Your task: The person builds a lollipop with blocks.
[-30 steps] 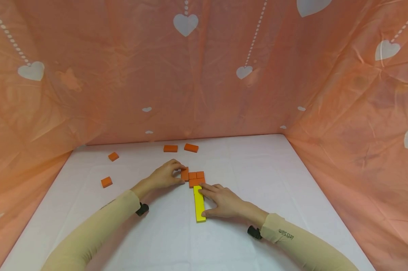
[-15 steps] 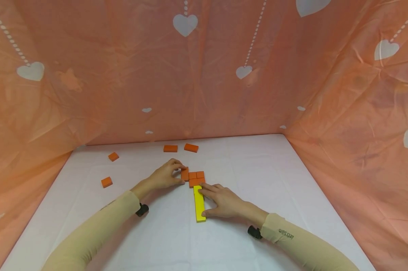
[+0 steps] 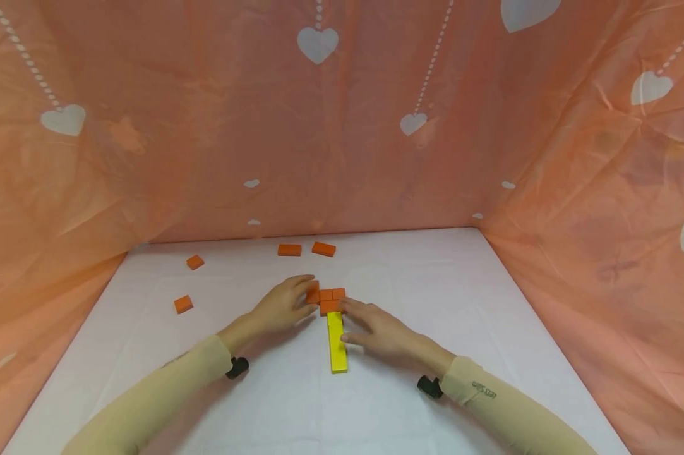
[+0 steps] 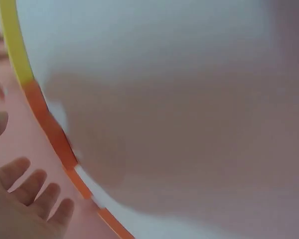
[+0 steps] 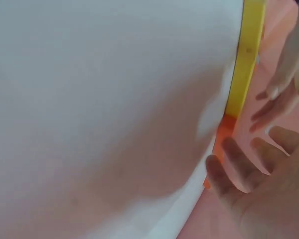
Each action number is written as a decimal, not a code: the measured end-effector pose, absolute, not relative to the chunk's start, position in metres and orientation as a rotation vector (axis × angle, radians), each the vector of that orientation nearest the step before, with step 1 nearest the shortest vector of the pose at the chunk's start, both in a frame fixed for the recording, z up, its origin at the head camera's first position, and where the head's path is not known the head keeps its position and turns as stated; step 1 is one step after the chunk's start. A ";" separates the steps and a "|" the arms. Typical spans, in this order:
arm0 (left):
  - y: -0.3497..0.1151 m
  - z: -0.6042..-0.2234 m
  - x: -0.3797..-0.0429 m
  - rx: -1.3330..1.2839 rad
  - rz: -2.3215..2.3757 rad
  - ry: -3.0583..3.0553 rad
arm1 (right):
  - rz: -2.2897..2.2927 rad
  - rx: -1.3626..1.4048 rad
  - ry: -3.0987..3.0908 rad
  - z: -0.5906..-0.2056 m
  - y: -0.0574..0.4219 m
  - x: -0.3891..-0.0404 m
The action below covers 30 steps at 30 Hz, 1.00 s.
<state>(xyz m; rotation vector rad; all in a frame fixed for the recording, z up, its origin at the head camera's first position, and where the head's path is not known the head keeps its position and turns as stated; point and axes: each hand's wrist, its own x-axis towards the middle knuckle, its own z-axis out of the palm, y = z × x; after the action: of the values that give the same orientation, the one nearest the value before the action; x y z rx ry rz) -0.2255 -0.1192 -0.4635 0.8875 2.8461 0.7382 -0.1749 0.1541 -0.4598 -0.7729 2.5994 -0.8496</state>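
Orange blocks lie flat together mid-table: one lengthwise block (image 3: 313, 292) at the left, two small squares (image 3: 326, 295) side by side, and a crosswise block (image 3: 330, 307) below them. A long yellow strip (image 3: 337, 351) runs from the crosswise block toward the person. My left hand (image 3: 282, 306) is beside the lengthwise block, fingers loosely spread; in its wrist view the hand (image 4: 27, 199) grips nothing. Over the strip's right side is my right hand (image 3: 384, 332), its fingertips overlapping the crosswise block's right end. Its wrist view shows relaxed fingers (image 5: 241, 164) holding nothing.
Two orange blocks (image 3: 289, 250) (image 3: 324, 249) lie near the back edge of the white-covered table (image 3: 432, 272). Two small orange blocks (image 3: 195, 262) (image 3: 183, 304) rest at the left. A pink curtain (image 3: 205, 126) with pale hearts surrounds the table.
Both hands have loosened and lifted off the blocks. The right thumb has moved up, away from the strip's near end. The blocks keep their arrangement; the head view has shifted slightly.
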 end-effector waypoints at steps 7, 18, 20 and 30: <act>-0.102 -0.467 -0.204 1.015 0.570 2.880 | -0.985 -0.830 2.694 -0.456 0.159 -0.208; -0.087 -0.467 -0.191 0.991 0.420 2.794 | -0.870 -0.961 2.762 -0.450 0.151 -0.275; -0.087 -0.467 -0.191 0.993 0.405 2.780 | -0.852 -0.979 2.762 -0.450 0.147 -0.286; -0.082 -0.469 -0.195 1.020 0.310 2.731 | -0.675 -0.976 2.762 -0.452 0.127 -0.329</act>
<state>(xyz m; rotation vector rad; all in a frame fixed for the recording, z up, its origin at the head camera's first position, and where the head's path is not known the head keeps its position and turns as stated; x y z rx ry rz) -0.1946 -0.0816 -0.4688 1.0202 2.7311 0.3098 -0.3287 0.1272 -0.4517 -0.9763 2.7615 -0.6754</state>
